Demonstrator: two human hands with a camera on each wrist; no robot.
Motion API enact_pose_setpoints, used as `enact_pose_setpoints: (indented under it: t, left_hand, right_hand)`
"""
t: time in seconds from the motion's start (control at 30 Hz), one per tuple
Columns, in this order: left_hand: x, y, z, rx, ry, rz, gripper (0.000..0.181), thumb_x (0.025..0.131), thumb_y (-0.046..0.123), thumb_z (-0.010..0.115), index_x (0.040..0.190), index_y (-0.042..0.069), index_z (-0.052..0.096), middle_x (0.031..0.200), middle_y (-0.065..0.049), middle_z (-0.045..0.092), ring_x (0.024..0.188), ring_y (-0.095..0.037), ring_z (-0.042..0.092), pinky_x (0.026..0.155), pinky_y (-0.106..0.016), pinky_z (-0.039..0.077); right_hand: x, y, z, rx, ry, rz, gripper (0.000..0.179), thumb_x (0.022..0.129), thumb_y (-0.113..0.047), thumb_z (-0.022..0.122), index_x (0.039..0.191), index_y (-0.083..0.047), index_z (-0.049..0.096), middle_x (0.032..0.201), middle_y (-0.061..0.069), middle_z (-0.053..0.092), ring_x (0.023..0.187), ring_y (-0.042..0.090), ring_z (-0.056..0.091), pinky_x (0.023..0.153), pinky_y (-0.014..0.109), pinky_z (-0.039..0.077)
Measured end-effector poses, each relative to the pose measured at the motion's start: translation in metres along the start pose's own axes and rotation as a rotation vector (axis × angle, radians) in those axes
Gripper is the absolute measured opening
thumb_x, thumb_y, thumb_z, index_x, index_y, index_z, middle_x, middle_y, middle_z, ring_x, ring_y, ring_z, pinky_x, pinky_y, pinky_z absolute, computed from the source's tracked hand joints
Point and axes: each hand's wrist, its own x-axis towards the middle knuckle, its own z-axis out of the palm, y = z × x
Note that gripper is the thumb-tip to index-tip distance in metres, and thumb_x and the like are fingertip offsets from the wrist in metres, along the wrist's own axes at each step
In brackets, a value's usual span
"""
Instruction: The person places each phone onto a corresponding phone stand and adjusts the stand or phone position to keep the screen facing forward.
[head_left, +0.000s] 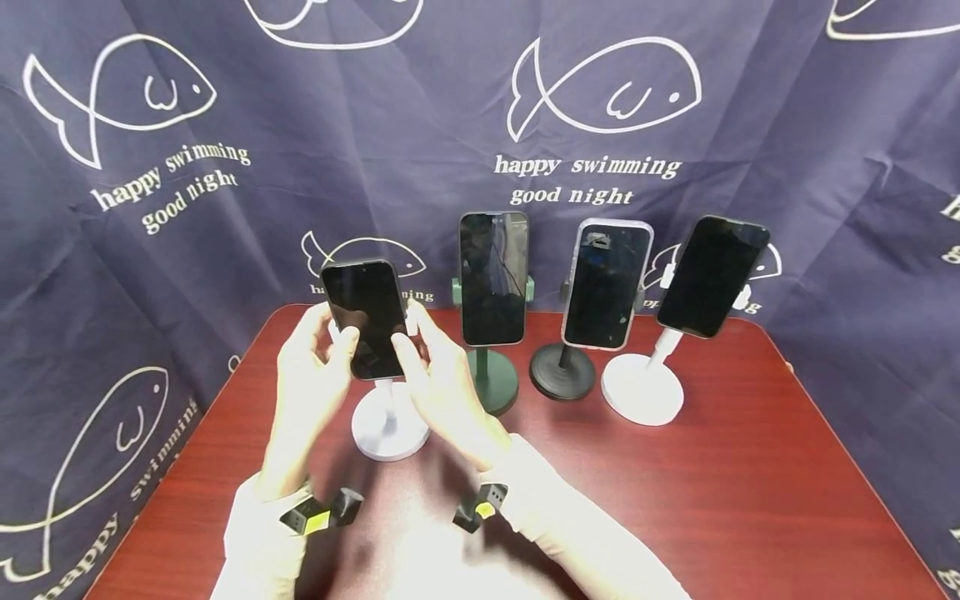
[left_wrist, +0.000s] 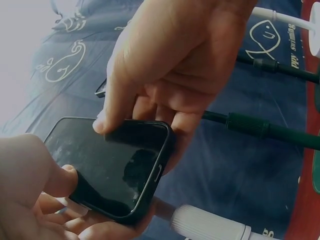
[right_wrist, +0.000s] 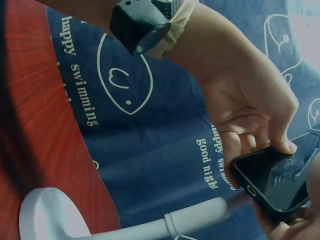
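Note:
Both hands grip a dark smartphone (head_left: 365, 312) at the left, over a white phone stand (head_left: 378, 435). My left hand (head_left: 309, 379) holds its left edge, with the thumb on the screen and the fingers behind. My right hand (head_left: 450, 392) holds the opposite edge the same way. The phone stays upright and tilted back at the top of the stand. In the left wrist view, the phone's (left_wrist: 117, 165) dark rim and side button show, with both thumbs on the glass. The holder behind the phone is mostly hidden by fingers.
To the right stand a green stand (head_left: 497, 385), a black stand (head_left: 562, 373) and another white stand (head_left: 641, 392), each bearing a phone. A dark blue fish-print cloth (head_left: 420, 167) hangs behind the red-brown table (head_left: 720, 492). Small devices are strapped to both wrists.

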Motion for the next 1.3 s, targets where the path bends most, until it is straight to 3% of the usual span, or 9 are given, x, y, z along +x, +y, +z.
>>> enact_pose_setpoints:
  t: [0.13,0.3,0.5,0.67,0.8,1.07,1.23,1.3]
  left_hand:
    - [-0.002,-0.001,-0.001,0.054,-0.014,0.011,0.031,0.097,0.003,0.065,0.128,0.007,0.068,0.108,-0.012,0.072,0.063,0.001,0.061,0.058,-0.014,0.046]
    - [-0.001,0.000,-0.002,0.069,-0.007,0.028,0.031,0.098,0.005,0.065,0.128,0.008,0.068,0.108,-0.013,0.073,0.063,0.006,0.062,0.056,-0.014,0.047]
    - [-0.001,0.001,-0.003,0.083,-0.006,0.021,0.032,0.098,0.005,0.065,0.129,0.007,0.068,0.110,-0.013,0.072,0.066,0.010,0.063,0.059,-0.012,0.048]
    - [-0.002,0.002,-0.002,0.061,-0.022,0.005,0.034,0.098,0.009,0.066,0.133,0.008,0.066,0.114,-0.015,0.071,0.067,0.012,0.063,0.059,-0.012,0.049]
    - [-0.002,0.001,0.000,0.040,-0.029,0.003,0.033,0.099,0.008,0.065,0.132,0.009,0.065,0.113,-0.013,0.071,0.071,0.012,0.066,0.059,-0.014,0.051]
    - [-0.002,0.000,0.007,0.068,0.022,0.018,0.038,0.098,0.007,0.065,0.136,0.006,0.064,0.123,-0.013,0.072,0.071,0.014,0.062,0.064,-0.009,0.049]
    - [-0.002,-0.003,0.012,0.026,0.032,0.032,0.038,0.099,0.008,0.066,0.137,0.008,0.065,0.121,-0.014,0.074,0.073,0.015,0.064,0.066,-0.009,0.050]
    - [-0.002,-0.004,0.013,-0.003,0.030,0.034,0.038,0.099,0.009,0.067,0.136,0.009,0.065,0.118,-0.015,0.075,0.074,0.014,0.066,0.066,-0.009,0.051]
  right_hand:
    - [-0.004,0.003,0.002,0.004,0.002,0.014,0.048,0.106,-0.022,0.058,0.151,-0.008,0.050,0.129,0.012,0.071,0.099,0.018,0.072,0.088,0.035,0.059]
    - [0.000,0.002,0.001,0.017,0.015,-0.009,0.048,0.105,-0.021,0.060,0.149,-0.005,0.052,0.132,0.014,0.069,0.114,0.017,0.071,0.097,0.037,0.057]
    - [0.002,0.002,0.000,0.013,0.033,-0.007,0.045,0.103,-0.019,0.063,0.145,-0.005,0.057,0.121,0.013,0.074,0.091,0.015,0.069,0.081,0.031,0.058]
    - [0.003,0.002,0.000,0.027,0.037,0.024,0.047,0.103,-0.018,0.064,0.145,-0.001,0.056,0.128,0.015,0.070,0.101,0.017,0.073,0.082,0.031,0.059]
    - [0.004,0.002,0.000,0.034,0.044,0.043,0.047,0.103,-0.019,0.063,0.146,-0.001,0.056,0.122,0.016,0.074,0.090,0.019,0.072,0.077,0.028,0.057]
    - [0.004,0.002,0.001,0.013,0.036,0.053,0.045,0.105,-0.020,0.057,0.147,-0.003,0.054,0.105,0.015,0.076,0.069,0.015,0.057,0.068,0.027,0.051]
    - [0.003,0.005,0.004,0.019,0.043,0.054,0.041,0.107,-0.021,0.053,0.145,-0.007,0.052,0.098,0.013,0.074,0.076,0.015,0.065,0.075,0.031,0.056]
    - [0.002,0.006,0.006,0.017,0.052,0.053,0.042,0.107,-0.022,0.053,0.147,-0.008,0.049,0.106,0.013,0.075,0.086,0.017,0.071,0.081,0.035,0.059]
